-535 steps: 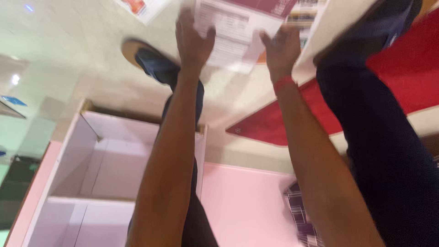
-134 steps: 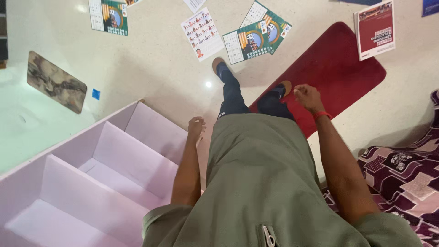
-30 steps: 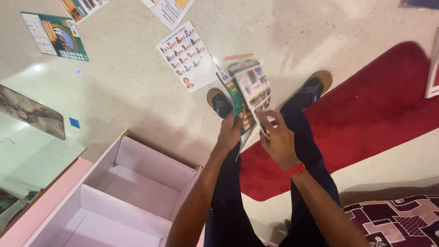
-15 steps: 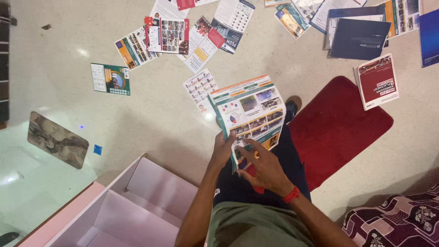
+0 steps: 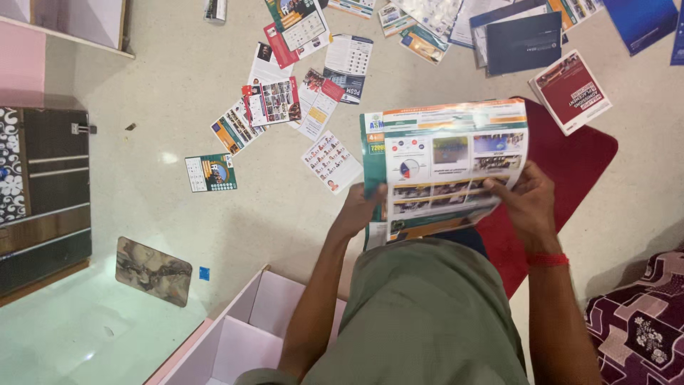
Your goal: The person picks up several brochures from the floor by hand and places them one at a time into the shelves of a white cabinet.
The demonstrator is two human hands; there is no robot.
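**Pale polished floor, strewn with printed leaflets; brochure held open in both hands**

Pale speckled floor [image 5: 142, 78] across whole frame, seen from above, glossy at lower left.

Left hand [image 5: 358, 210]: at centre of frame, clasped on left edge of open brochure [image 5: 445, 164], fingers curled round the green margin. Right hand [image 5: 529, 203]: right of centre, gripping right edge of same brochure, thumb on printed face; red band [image 5: 547, 259] at wrist. Brochure held flat between both hands, just above centre, pages showing small photos and a round chart, orange strip along top.

Below hands: olive-green shirt [image 5: 427, 314], filling lower centre. Behind brochure and right hand: dark red mat [image 5: 570, 164] on floor, partly covered by brochure.

Just left of brochure, on floor: white leaflet with rows of small portraits [image 5: 331, 161]. Further left: small green card [image 5: 211, 173]. Upper centre: loose cluster of overlapping leaflets [image 5: 299, 85]. Upper right: dark blue folder [image 5: 524, 43]; red-covered booklet [image 5: 570, 90] touching upper corner of mat.

Lower centre-left: pink open box with inner dividers [image 5: 249, 335], beside left forearm. Lower left: marbled brown tile piece [image 5: 153, 271]; small blue square [image 5: 204, 273] just beside it. Left edge: dark panelled furniture [image 5: 43, 199]. Lower right corner: maroon patterned cloth [image 5: 638, 328].
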